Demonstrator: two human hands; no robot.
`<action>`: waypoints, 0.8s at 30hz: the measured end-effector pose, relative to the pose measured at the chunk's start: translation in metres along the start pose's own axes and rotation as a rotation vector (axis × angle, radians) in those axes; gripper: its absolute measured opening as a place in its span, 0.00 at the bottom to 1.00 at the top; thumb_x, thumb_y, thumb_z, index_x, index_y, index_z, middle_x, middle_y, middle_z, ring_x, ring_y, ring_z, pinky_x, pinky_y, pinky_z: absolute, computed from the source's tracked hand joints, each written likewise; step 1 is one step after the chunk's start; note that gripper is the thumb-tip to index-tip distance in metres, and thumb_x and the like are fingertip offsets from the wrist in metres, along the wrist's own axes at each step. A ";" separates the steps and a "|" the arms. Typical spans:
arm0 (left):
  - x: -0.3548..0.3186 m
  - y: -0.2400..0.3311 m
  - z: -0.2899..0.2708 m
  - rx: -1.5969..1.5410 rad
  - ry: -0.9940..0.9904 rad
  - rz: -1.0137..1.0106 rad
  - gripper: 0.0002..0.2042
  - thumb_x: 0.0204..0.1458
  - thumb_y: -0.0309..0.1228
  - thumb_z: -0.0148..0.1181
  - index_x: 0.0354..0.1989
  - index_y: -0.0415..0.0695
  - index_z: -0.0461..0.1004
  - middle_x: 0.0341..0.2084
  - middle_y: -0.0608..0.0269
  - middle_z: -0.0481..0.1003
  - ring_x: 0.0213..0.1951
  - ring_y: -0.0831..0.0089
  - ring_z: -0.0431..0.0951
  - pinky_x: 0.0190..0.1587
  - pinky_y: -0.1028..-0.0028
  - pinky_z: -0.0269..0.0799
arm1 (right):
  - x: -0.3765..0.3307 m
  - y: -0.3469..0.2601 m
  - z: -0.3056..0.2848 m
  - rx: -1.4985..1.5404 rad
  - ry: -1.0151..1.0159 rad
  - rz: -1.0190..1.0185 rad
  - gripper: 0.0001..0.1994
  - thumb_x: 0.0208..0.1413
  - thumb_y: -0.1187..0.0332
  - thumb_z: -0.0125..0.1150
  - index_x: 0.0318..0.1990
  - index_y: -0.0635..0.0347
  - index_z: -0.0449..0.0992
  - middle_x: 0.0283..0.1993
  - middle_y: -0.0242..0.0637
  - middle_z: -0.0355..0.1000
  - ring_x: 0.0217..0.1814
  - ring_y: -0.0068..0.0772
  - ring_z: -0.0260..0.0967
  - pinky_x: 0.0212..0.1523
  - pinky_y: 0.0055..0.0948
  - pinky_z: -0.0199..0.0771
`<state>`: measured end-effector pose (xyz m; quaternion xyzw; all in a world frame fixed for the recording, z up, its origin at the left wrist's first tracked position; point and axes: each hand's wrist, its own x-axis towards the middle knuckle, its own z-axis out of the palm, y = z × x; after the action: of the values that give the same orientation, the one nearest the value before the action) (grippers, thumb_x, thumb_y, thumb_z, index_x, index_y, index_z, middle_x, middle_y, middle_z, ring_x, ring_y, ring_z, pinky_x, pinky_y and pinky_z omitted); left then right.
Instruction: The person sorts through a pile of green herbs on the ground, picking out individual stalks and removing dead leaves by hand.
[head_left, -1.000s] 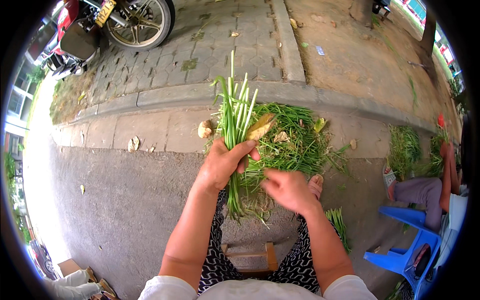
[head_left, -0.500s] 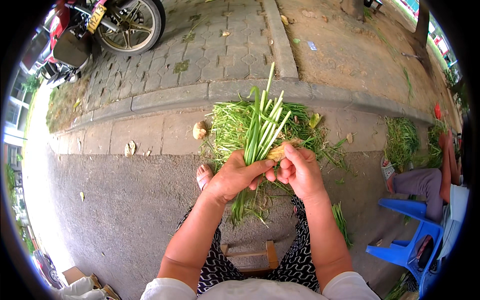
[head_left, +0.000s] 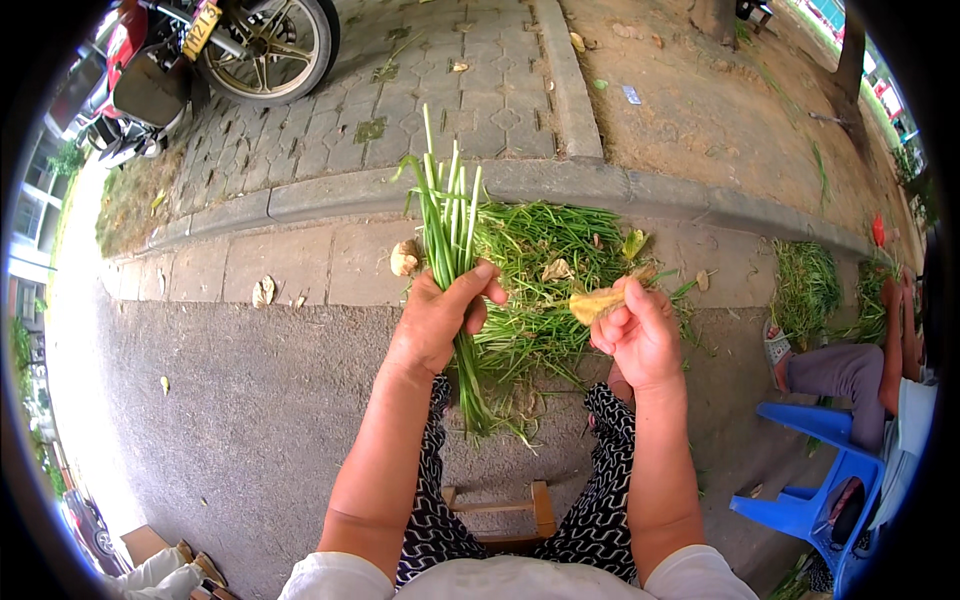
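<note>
A bunch of long green stalks [head_left: 452, 262], seemingly chives or a similar leafy green, is gripped around its middle by the left hand [head_left: 437, 318], with fingers and thumb closed about it; the tips fan out toward the far kerb and the root ends hang down near the knees. A yellowed, withered leaf [head_left: 597, 303] is pinched between the thumb and fingers of the right hand [head_left: 638, 335], which is otherwise curled shut, a little to the right of the bunch and apart from it. On the ground beyond both hands a loose heap of the same greens [head_left: 545, 270] is spread against the kerb [head_left: 600, 180]. The stalks are judged to be light, limp and easily bruised or snapped, so a firm but gentle hold around the gathered middle is best, where they bind together. A second person sits at the far right on a blue plastic chair [head_left: 815, 490], and a motorbike wheel [head_left: 272, 45] is seen at the far left.
</note>
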<state>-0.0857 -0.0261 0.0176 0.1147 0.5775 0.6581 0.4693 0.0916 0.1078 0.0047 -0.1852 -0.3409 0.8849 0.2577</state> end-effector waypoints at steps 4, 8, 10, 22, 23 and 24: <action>-0.001 0.000 -0.004 -0.030 -0.016 0.010 0.07 0.52 0.30 0.54 0.34 0.39 0.70 0.19 0.65 0.72 0.14 0.82 0.63 0.16 0.82 0.58 | -0.004 -0.006 0.001 -0.463 -0.232 0.205 0.10 0.54 0.69 0.55 0.24 0.62 0.75 0.16 0.29 0.67 0.15 0.18 0.60 0.16 0.24 0.60; -0.003 -0.001 0.002 0.008 -0.053 -0.022 0.07 0.52 0.30 0.54 0.34 0.39 0.70 0.18 0.65 0.71 0.14 0.82 0.63 0.16 0.82 0.58 | -0.008 0.007 0.027 -1.107 -0.692 0.417 0.13 0.49 0.61 0.60 0.31 0.64 0.76 0.15 0.30 0.65 0.16 0.19 0.57 0.19 0.24 0.59; -0.004 -0.001 0.004 0.019 -0.060 -0.034 0.09 0.51 0.31 0.55 0.33 0.38 0.72 0.19 0.65 0.72 0.14 0.82 0.62 0.16 0.82 0.57 | -0.009 0.009 0.032 -1.244 -0.675 0.442 0.14 0.48 0.59 0.61 0.27 0.63 0.74 0.13 0.33 0.62 0.15 0.20 0.54 0.18 0.25 0.56; -0.019 -0.014 0.030 -0.025 -0.353 -0.245 0.08 0.52 0.30 0.54 0.32 0.37 0.71 0.15 0.64 0.69 0.11 0.82 0.59 0.13 0.83 0.52 | 0.006 0.013 0.012 -0.649 0.042 -0.185 0.15 0.55 0.73 0.53 0.48 0.72 0.65 0.33 0.29 0.65 0.25 0.09 0.56 0.21 0.13 0.58; -0.020 -0.016 0.032 -0.023 -0.365 -0.262 0.08 0.52 0.30 0.54 0.33 0.37 0.71 0.15 0.64 0.69 0.11 0.82 0.60 0.13 0.83 0.53 | 0.005 0.011 0.016 -0.648 0.028 -0.159 0.15 0.55 0.73 0.53 0.49 0.71 0.64 0.36 0.30 0.65 0.27 0.10 0.58 0.23 0.13 0.60; -0.020 -0.017 0.034 0.004 -0.383 -0.260 0.08 0.52 0.29 0.54 0.33 0.37 0.71 0.15 0.63 0.69 0.11 0.82 0.60 0.13 0.83 0.53 | 0.006 0.008 0.025 -0.610 -0.064 -0.171 0.15 0.56 0.74 0.51 0.50 0.70 0.63 0.38 0.29 0.64 0.33 0.13 0.60 0.32 0.15 0.65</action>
<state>-0.0435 -0.0212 0.0211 0.1630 0.4892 0.5571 0.6510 0.0721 0.0935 0.0158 -0.1966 -0.6130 0.7223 0.2528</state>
